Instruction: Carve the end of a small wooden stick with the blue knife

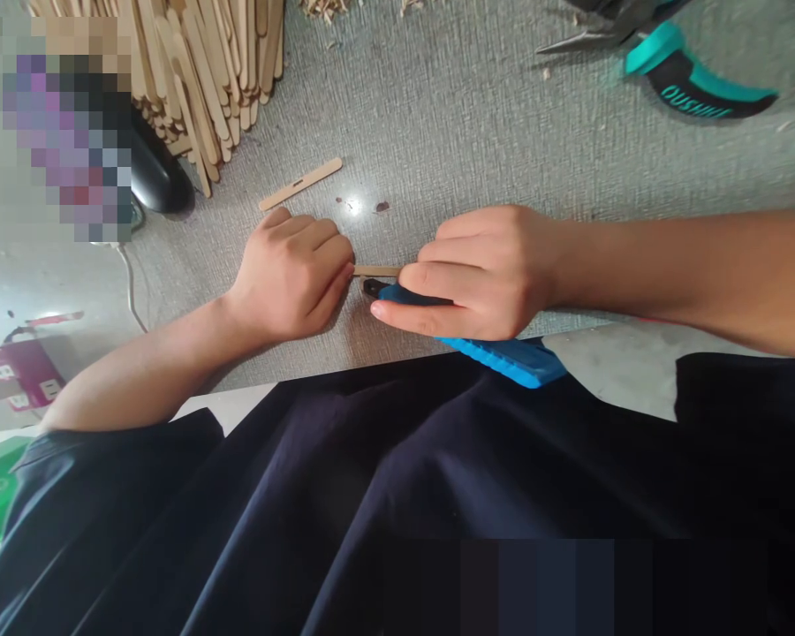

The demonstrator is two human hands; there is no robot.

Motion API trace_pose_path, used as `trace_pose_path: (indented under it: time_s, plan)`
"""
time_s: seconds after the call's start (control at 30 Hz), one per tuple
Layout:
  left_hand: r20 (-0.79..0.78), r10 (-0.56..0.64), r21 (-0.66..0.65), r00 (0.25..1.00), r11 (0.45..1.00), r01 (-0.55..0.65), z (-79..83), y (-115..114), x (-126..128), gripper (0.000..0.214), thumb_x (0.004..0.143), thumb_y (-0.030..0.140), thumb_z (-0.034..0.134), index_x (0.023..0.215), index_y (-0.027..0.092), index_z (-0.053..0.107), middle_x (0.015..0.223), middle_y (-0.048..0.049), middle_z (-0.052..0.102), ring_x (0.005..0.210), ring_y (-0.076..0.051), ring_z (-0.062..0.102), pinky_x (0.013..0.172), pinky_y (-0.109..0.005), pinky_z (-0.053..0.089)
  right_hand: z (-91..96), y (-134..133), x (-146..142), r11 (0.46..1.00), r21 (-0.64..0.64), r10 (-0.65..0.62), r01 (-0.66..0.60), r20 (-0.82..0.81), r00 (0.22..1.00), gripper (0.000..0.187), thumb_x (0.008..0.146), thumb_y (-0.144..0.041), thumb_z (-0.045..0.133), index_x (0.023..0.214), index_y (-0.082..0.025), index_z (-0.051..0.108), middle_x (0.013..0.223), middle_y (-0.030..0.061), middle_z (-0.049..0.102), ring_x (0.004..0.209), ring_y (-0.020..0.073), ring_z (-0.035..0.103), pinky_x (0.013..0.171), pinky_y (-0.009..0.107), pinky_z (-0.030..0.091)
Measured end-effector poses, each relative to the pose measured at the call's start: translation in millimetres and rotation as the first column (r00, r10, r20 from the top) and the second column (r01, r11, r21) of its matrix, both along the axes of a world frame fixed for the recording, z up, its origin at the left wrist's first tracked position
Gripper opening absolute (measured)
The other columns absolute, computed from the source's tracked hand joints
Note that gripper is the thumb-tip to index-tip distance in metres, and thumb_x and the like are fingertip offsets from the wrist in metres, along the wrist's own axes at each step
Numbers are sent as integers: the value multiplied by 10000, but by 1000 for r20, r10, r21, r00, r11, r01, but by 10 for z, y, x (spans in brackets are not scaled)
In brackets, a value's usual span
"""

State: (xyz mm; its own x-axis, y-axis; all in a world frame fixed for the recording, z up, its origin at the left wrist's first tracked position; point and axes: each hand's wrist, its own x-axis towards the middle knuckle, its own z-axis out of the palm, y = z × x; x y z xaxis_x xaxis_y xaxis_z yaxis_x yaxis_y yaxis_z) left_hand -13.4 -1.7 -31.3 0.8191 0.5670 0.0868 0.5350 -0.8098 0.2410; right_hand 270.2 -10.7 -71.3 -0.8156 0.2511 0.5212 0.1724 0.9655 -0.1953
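Observation:
My left hand [295, 272] is curled into a fist on the grey table top, pinching one end of a thin wooden stick [377, 271]. The stick runs to the right between both hands. My right hand [480, 272] is wrapped round a blue-handled utility knife [503, 355]. The knife's dark tip [373, 287] sits just below the stick, close to my left fingers. The blue handle sticks out behind my right hand, over the table's near edge.
A large pile of flat wooden sticks [205, 71] lies at the back left, and a single loose stick [300, 184] lies just in front of it. Teal-and-black pliers [676, 71] lie at the back right. A black object [155, 172] sits beside the pile.

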Motion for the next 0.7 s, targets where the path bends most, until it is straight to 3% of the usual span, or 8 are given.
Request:
trace_pose_path:
  time_s: [0.1, 0.27, 0.5, 0.7]
  plan:
    - [4, 14, -8, 1000, 1000, -14, 3, -6, 8, 331, 1098, 383, 418, 845, 242, 578, 813, -66, 629, 725, -237, 541, 700, -445, 350, 1, 2, 6, 1000, 13, 6, -5, -8, 1000, 214, 1133, -330, 606, 1273, -376, 761, 684, -70, 569, 561, 137, 391, 557, 354, 329]
    - [-9, 13, -60, 1000, 998, -13, -6, 20, 3, 368, 1117, 408, 399, 830, 244, 560, 801, -58, 602, 732, -230, 515, 705, -447, 357, -7, -2, 3, 996, -89, -24, 33, 104, 994, 270, 1170, -397, 540, 1218, -354, 803, 700, -57, 594, 572, 119, 431, 587, 342, 412]
    - [-56, -52, -57, 997, 997, 49, 34, 66, -22, 415, 1164, 430, 302, 862, 259, 529, 818, -44, 586, 737, -226, 486, 714, -448, 330, -67, -7, 24, 982, 185, -46, 44, 7, 999, 361, 1209, -370, 427, 1386, -325, 739, 817, -75, 642, 659, 110, 493, 675, 296, 504]
    - [-121, -127, -45, 984, 991, 123, 53, 109, -20, 432, 1167, 421, 273, 912, 254, 579, 880, -49, 616, 782, -220, 527, 779, -445, 393, -84, 25, 66, 984, 170, 28, -53, 145, 989, 445, 1222, -339, 300, 1537, -299, 611, 917, -63, 641, 768, 121, 562, 739, 330, 549]
